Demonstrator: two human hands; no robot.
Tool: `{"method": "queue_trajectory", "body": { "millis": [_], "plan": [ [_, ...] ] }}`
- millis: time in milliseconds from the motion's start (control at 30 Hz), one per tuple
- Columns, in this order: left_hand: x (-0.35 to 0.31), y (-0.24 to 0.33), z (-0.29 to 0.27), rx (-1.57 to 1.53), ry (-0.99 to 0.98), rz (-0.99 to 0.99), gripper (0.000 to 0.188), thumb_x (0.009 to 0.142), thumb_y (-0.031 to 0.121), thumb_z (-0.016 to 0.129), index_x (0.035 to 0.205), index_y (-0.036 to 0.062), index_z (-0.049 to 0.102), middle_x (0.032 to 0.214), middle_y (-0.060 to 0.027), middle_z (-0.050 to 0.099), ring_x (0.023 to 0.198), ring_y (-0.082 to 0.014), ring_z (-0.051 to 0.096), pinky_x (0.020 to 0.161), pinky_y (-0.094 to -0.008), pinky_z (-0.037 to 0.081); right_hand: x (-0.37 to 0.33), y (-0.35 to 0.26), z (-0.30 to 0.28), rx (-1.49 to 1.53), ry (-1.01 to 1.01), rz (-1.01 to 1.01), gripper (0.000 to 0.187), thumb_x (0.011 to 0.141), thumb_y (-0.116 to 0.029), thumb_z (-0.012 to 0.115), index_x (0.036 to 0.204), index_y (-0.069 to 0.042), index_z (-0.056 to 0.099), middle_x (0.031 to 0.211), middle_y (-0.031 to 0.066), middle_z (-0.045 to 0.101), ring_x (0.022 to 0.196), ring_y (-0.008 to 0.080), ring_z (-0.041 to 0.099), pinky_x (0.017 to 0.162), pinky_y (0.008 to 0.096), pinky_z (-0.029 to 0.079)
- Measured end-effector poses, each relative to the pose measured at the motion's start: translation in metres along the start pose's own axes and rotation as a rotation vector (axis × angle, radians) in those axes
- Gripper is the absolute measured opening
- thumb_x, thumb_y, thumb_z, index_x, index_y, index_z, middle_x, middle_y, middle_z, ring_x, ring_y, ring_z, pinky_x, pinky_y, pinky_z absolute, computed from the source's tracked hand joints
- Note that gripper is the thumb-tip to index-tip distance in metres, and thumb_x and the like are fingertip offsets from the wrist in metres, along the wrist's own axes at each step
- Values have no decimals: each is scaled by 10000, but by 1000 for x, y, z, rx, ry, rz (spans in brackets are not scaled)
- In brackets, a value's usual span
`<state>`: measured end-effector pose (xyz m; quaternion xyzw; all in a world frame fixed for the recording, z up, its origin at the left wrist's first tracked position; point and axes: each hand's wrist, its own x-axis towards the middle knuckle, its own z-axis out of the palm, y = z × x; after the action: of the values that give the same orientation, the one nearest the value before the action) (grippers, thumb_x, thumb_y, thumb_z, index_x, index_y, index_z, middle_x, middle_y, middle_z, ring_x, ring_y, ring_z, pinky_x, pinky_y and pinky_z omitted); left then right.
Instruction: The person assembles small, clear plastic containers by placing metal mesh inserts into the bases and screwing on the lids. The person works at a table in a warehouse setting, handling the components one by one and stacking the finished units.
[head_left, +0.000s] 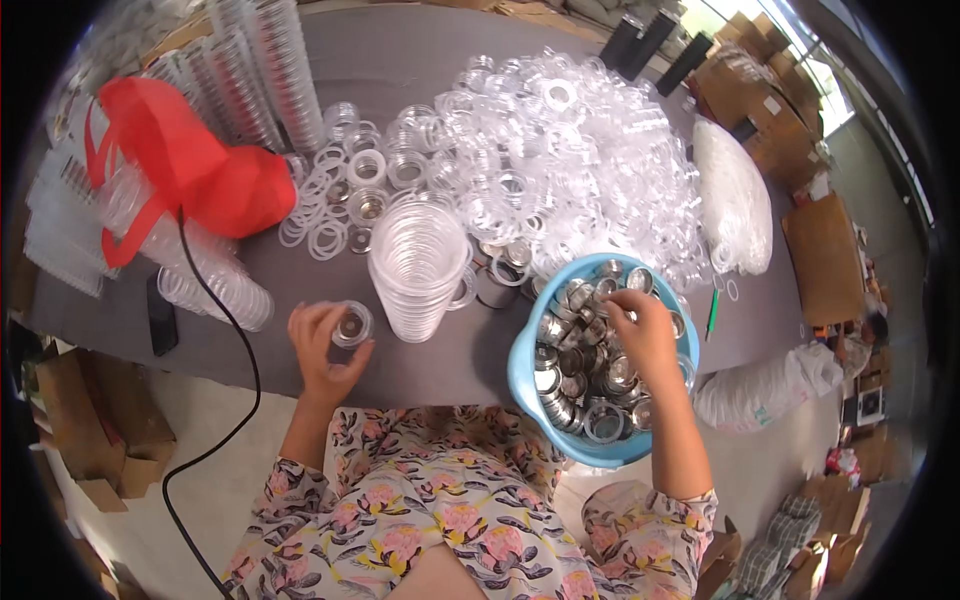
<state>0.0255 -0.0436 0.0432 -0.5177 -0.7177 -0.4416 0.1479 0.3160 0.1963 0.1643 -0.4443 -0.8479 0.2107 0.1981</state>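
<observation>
My left hand [325, 345] is closed around a small clear plastic round piece [352, 325] with a metal disc showing at its centre. It is just above the table's near edge. My right hand [645, 332] reaches into a light-blue plastic basin [523, 375], its fingertips pinched together over the contents; whether anything is between them is hidden. Many shiny round metal caps [590, 385] fill the basin, with a clear plastic ring [603, 422] among them. Between my hands stands a stack of nested clear plastic cups [415, 255].
A large heap of clear plastic rings [570, 150] covers the table's far middle. Tall clear stacks [265, 75], a red bag [190, 160] and a black cable [250, 350] are at left. A filled clear plastic bag [735, 200] and a green pen [712, 312] lie right.
</observation>
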Motion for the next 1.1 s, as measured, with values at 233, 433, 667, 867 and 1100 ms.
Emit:
{"method": "queue_trajectory", "body": {
  "millis": [233, 433, 667, 867, 1100],
  "plan": [
    [107, 85, 0, -820, 142, -22, 957, 628, 280, 836, 1365, -30, 310, 1388, -190, 353, 1277, -317, 376, 1063, -444, 287, 21, -110, -26, -20, 260, -810, 172, 723, -14, 666, 885, -56, 626, 831, 100, 652, 789, 283, 607, 784, 409, 484],
    [119, 94, 2, -593, 179, 78, 896, 615, 146, 816, 1354, -8, 333, 1353, -188, 407, 1244, -319, 420, 1067, -440, 284, 38, -164, 24, 177, 164, -1122, 200, 715, -52, 667, 911, -75, 634, 906, 81, 642, 851, 250, 619, 919, 448, 459],
    [132, 96, -47, 16, -70, 380, 423, 696, 152, 706, 1091, 65, 580, 1014, -41, 593, 1114, -241, 517, 1069, -563, 214, 37, -140, 15, 571, -126, -799, 250, 788, -16, 609, 1037, -20, 593, 1018, 117, 631, 1004, 250, 601, 977, 419, 416],
    [161, 103, -71, -39, -506, 410, 226, 713, 110, 687, 933, 87, 638, 875, -30, 601, 1086, -235, 540, 1090, -565, 158, 36, -132, 56, 811, -460, -548, 861, 729, -75, 700, 1426, -25, 197, 1402, 181, 346, 1307, 261, 358, 1069, 370, 300],
    [150, 76, -59, -518, -213, 152, 112, 836, 78, 592, 931, 45, 641, 965, -54, 630, 955, -219, 593, 1027, -444, 340, 41, -142, 85, 804, -451, -501, 854, 645, -143, 795, 1351, -28, 329, 1261, 101, 485, 1204, 204, 444, 1021, 343, 339]
  ]
}}
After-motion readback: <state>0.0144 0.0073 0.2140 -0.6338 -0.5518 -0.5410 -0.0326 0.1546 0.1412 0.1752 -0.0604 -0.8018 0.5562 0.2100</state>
